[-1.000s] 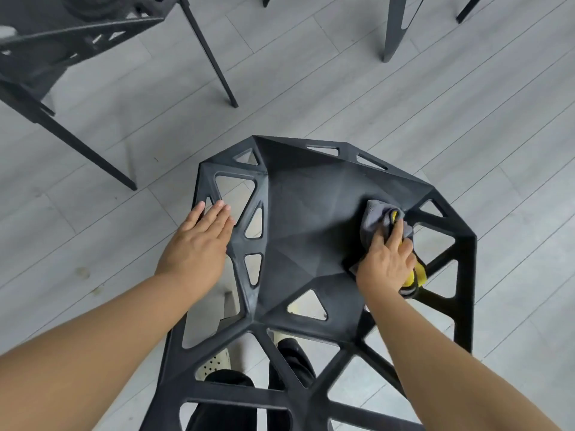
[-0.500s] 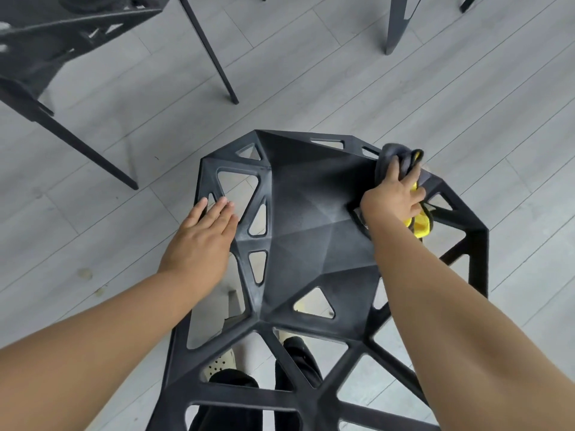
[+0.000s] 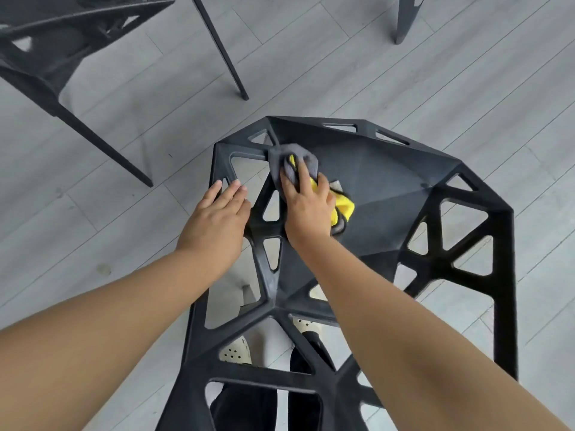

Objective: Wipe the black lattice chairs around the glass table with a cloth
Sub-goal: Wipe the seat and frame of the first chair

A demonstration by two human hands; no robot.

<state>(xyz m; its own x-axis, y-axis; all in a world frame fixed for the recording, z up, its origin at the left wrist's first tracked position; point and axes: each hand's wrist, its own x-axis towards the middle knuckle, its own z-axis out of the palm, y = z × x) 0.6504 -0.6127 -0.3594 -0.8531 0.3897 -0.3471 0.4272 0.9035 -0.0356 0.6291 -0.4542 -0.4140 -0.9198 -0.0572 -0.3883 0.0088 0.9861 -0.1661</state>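
The right hand (image 3: 308, 209) grips the bunched cloth (image 3: 277, 160) against the left part of the chair (image 3: 389, 188) seat while the left hand (image 3: 217, 219) rests flat on its rim, so wiping seems mid-seat, with its lattice and the other chair (image 3: 62, 42) probably still to do.

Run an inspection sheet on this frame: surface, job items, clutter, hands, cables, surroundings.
Surface: grey plank floor, faint stain at left.
Job's things: black lattice chair; grey-and-yellow cloth on its seat, left part.
Clutter: nothing seen.
Hands: left hand flat on the chair's left rim; right hand holds the cloth against the seat.
Cables: nothing seen.
Surroundings: second chair upper left; chair leg at top; beige shoe below the lattice.
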